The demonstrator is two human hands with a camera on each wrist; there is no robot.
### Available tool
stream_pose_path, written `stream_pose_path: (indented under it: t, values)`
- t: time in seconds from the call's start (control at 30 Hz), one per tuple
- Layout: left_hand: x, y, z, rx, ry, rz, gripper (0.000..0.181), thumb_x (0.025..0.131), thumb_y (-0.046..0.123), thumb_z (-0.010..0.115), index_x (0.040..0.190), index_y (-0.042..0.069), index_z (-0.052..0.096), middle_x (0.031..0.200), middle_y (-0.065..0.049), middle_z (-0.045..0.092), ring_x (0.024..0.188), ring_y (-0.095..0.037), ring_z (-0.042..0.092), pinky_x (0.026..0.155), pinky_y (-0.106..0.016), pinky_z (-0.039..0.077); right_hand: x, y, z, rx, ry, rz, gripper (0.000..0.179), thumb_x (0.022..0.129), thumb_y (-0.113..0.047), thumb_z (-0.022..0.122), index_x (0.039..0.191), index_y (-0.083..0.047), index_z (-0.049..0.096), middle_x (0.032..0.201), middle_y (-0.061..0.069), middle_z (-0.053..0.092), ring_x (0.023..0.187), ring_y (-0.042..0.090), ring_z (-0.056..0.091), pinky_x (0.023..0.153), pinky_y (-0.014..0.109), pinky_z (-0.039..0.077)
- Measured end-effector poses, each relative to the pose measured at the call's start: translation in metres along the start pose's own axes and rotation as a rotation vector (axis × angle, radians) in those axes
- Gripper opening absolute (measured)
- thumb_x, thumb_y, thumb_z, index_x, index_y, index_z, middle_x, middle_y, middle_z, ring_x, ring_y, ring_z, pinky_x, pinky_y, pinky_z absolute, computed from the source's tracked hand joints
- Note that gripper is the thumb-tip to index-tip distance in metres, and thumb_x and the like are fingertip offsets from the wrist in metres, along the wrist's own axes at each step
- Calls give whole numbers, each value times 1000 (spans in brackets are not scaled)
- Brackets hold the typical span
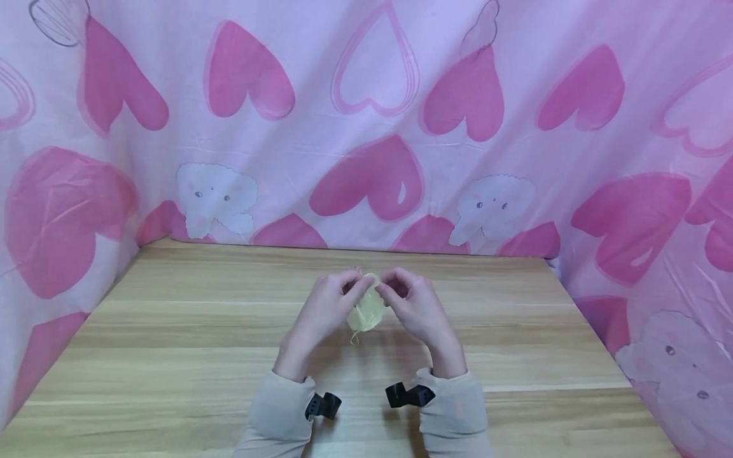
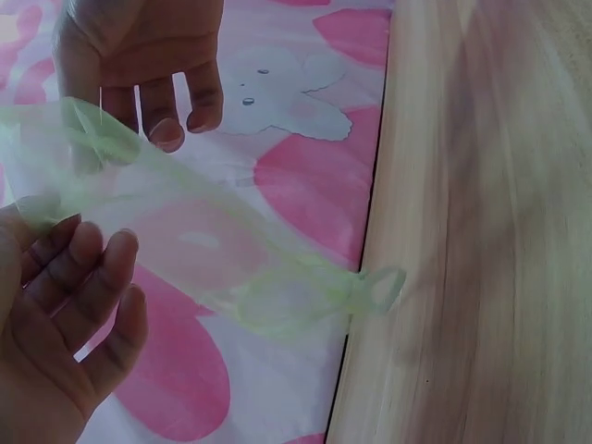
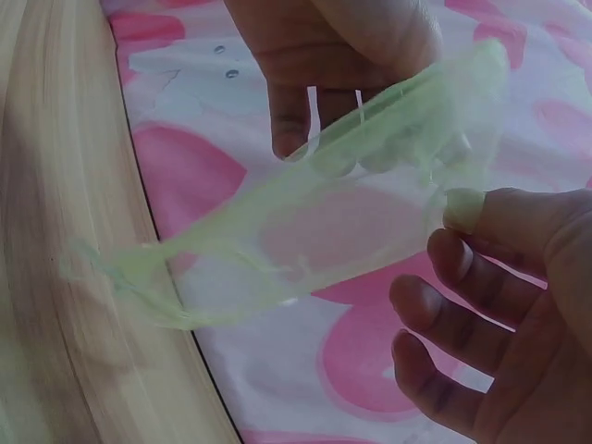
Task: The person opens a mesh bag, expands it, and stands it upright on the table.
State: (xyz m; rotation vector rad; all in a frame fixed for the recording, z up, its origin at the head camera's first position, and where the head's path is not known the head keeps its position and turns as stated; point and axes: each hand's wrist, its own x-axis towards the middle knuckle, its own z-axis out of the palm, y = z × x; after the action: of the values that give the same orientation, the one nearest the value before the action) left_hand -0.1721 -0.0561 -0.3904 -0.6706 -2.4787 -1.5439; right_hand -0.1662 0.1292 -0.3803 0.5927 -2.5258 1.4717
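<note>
A sheer, pale yellow-green mesh pouch (image 1: 368, 310) is held up between both hands over the middle of the table. My left hand (image 1: 329, 302) pinches its upper edge between thumb and fingers. On the other side, my right hand (image 1: 417, 308) pinches the same end with thumb and index finger, its other fingers loosely bent. The pouch slants down away from the fingers in the left wrist view, its gathered tip ending in a small cord loop (image 2: 381, 289). Through the thin mesh (image 3: 351, 227), the backdrop shows in the right wrist view.
The wood-grain table (image 1: 172, 343) stretches out on both sides of the hands. A pink curtain (image 1: 366, 127) with hearts and white cartoon animals encloses its back and sides. Black wrist cameras (image 1: 323, 406) sit on the light sleeves (image 1: 455, 407).
</note>
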Motion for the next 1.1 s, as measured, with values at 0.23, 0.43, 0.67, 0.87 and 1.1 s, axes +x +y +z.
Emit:
stream_pose_path:
  t: [0.23,0.43,0.67,0.87,1.1]
  values:
    - [2,-1,0,106,53,50,15,99,25,61,90,17,69,76,10,62,68,-7,57,63,-28,49,0,0,-1,-31,27,4,6,94,-14,67,93,-8,68,75,3,64,65,18,59,59,29,49]
    - [2,-2,5,312,209,157,13,88,11,69,78,17,63,69,9,58,59,-6,52,54,-26,44,0,0,-1,-62,33,-10,4,91,-9,69,87,-9,66,74,-1,61,66,14,57,60,31,50]
    - [2,2,13,460,283,205,15,82,9,68,73,16,59,63,9,52,52,-7,46,46,-25,38,-2,0,-2,-85,20,-25,10,88,-5,68,84,-12,62,73,-3,59,67,13,57,61,29,49]
    - [2,6,14,388,212,220,18,85,7,71,75,16,58,65,8,50,56,-7,45,50,-24,39,-2,0,-5,-57,-21,13,10,98,-21,62,94,-11,64,76,2,61,68,20,58,58,32,48]
    - [1,6,14,314,146,217,13,90,11,69,81,16,62,72,10,56,62,-4,52,56,-21,46,-1,2,-5,-125,8,2,12,96,-12,62,86,-7,63,71,3,59,64,19,56,55,29,46]
